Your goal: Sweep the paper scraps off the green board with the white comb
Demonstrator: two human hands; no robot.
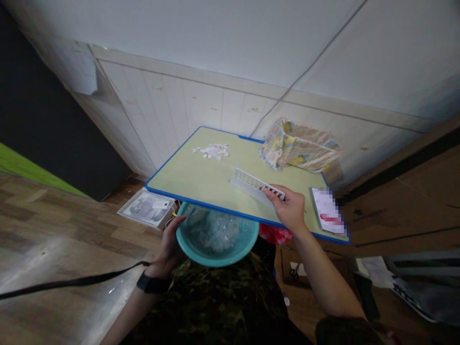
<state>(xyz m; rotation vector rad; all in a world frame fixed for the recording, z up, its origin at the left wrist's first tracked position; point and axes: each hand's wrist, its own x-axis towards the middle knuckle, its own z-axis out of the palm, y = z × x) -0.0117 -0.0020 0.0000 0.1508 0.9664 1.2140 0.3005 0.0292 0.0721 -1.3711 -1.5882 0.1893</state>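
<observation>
My left hand (173, 238) is closed on the left rim of a teal plastic basin (183, 249), which sits in front of the table edge, over my lap. Inside the basin lies a heap of clear, shiny bits (220, 232), too small to name. Above the table top, my right hand (289, 208) grips the right end of a white slotted plastic rack (247, 184). Through the slots near my fingers something dark red shows. A pile of small white paper pieces (215, 151) is spread on the far left part of the table.
The yellow table (187, 177) has a blue edge and stands against a white panelled wall. A patterned cloth basket (302, 146) sits at its back right, a phone (327, 211) at its right edge. A white box (147, 208) is on the floor at left; scissors (294, 272) lie at lower right.
</observation>
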